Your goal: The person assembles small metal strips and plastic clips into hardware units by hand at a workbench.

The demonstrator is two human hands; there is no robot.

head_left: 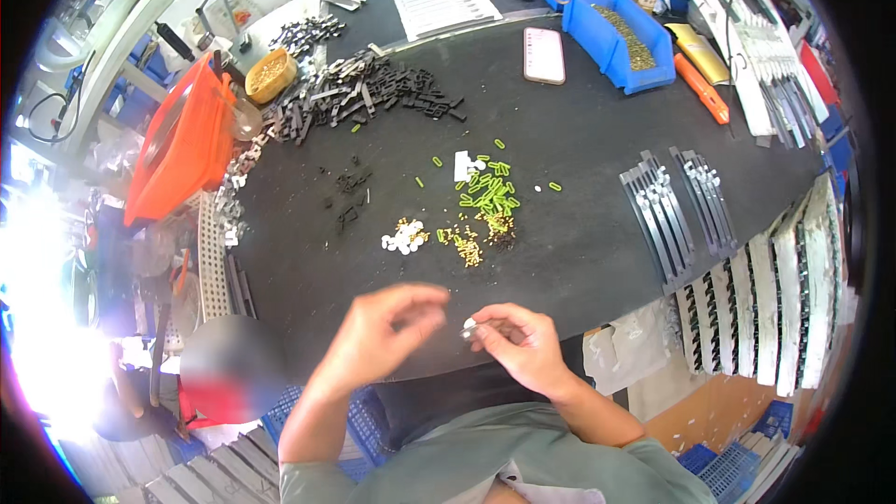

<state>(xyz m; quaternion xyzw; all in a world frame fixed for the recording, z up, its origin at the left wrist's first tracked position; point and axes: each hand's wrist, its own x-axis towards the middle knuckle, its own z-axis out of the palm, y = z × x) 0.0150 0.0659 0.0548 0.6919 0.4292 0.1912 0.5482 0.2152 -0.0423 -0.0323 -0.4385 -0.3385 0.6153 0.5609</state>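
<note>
My right hand [527, 347] pinches a small white and silver metal part [469, 327] between thumb and fingers, just above the near edge of the table. To its left, my left hand [390, 329] hovers with fingers curved and a gap between thumb and forefinger; nothing shows in it, and it is slightly blurred. Beyond the hands lie a small pile of white round pieces [404, 237], a scatter of tiny brass-coloured pieces [467, 250] and a heap of green oval rings [490, 191]. A small white block [462, 166] sits at the heap's far side.
Black parts [364, 89] are heaped at the back left, near an orange-red bin [182, 145]. A blue bin [611, 42], a phone [544, 54] and an orange-handled tool [700, 89] lie at the back right. Grey metal strips [658, 215] rest on the right. Another person sits at lower left.
</note>
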